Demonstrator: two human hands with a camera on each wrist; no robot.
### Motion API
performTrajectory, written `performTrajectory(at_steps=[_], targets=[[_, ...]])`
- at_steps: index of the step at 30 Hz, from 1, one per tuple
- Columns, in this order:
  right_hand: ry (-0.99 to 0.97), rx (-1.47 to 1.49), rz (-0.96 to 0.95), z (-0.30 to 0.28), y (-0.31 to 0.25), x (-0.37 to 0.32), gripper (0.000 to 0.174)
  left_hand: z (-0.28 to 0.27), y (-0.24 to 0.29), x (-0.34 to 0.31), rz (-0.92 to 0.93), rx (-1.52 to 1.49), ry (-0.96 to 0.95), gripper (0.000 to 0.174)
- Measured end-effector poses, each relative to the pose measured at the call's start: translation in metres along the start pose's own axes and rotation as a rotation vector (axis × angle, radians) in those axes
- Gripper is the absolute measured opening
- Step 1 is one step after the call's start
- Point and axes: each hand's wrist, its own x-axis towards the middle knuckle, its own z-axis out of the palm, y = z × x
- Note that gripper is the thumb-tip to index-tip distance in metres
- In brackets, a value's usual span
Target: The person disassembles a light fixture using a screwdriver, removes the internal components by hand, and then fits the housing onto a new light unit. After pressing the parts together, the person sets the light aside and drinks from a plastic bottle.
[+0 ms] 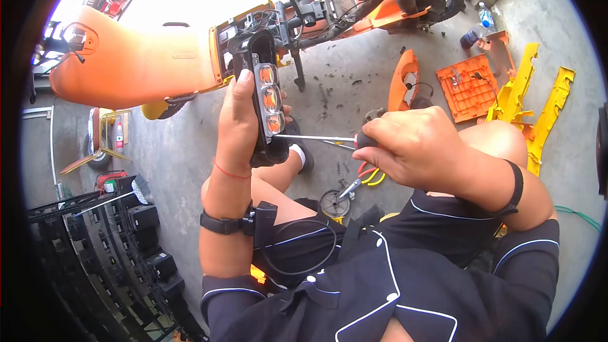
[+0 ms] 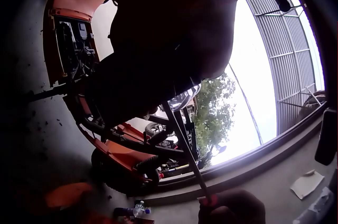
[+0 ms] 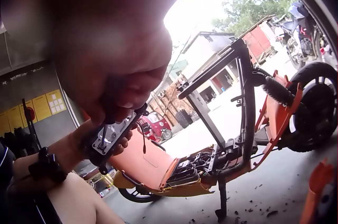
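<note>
My left hand [image 1: 237, 117] grips a lamp unit [image 1: 270, 98], its black housing upright with three round clear lenses that show orange inside. The thumb lies along the near side and fingertips show behind the far side. In my right hand [image 1: 421, 145] is a screwdriver [image 1: 316, 138], its dark handle wrapped by the fingers. Its thin metal shaft runs level to the left, the tip right at the lower end of the lamp. The left wrist view shows the shaft [image 2: 186, 147] against bright daylight. The lamp's lower end [image 3: 100, 144] shows below the right hand in the right wrist view.
A stripped orange scooter [image 1: 142, 57] lies across the front with its frame bare. On the floor are cutting pliers [image 1: 350, 188], an orange panel [image 1: 467, 88], yellow trim strips [image 1: 522, 79] and bottles [image 1: 486, 18]. Black plastic parts [image 1: 95, 259] are stacked at left.
</note>
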Motion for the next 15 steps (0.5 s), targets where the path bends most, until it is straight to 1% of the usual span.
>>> performTrajectory(at_steps=[1,3,4,6,7,9,10,12,13,15], targets=[[0.001,0.004,0.002,0.001,0.000,-0.001,0.026,0.000,-0.001,-0.001,-0.003,0.003,0.001,0.046],[-0.017,0.088,0.083,0.003,-0.001,-0.003,0.027,0.001,-0.003,-0.002,0.017,-0.006,0.005,0.045],[-0.015,0.090,0.086,0.002,-0.001,-0.003,0.027,0.001,-0.003,-0.003,0.015,-0.004,0.004,0.045],[-0.074,0.197,0.178,0.001,-0.001,-0.003,0.023,0.000,-0.005,-0.004,0.005,-0.009,0.007,0.045],[-0.074,0.197,0.176,0.001,0.000,-0.003,0.023,0.000,-0.005,-0.003,0.005,-0.009,0.009,0.045],[-0.132,0.394,0.327,0.001,0.000,-0.003,0.024,0.001,-0.007,-0.003,0.023,-0.005,0.005,0.046],[-0.131,0.395,0.326,0.000,0.000,-0.003,0.024,0.000,-0.009,-0.003,0.023,-0.004,0.005,0.046],[-0.199,0.507,0.475,-0.001,-0.001,-0.002,0.024,-0.001,-0.014,-0.002,0.033,0.067,0.003,0.055],[-0.199,0.507,0.475,-0.001,0.000,-0.001,0.024,0.000,-0.015,-0.003,0.033,0.067,0.003,0.055],[-0.282,0.678,0.654,-0.001,0.003,-0.001,0.024,0.002,-0.017,-0.003,0.047,0.082,0.010,0.055]])
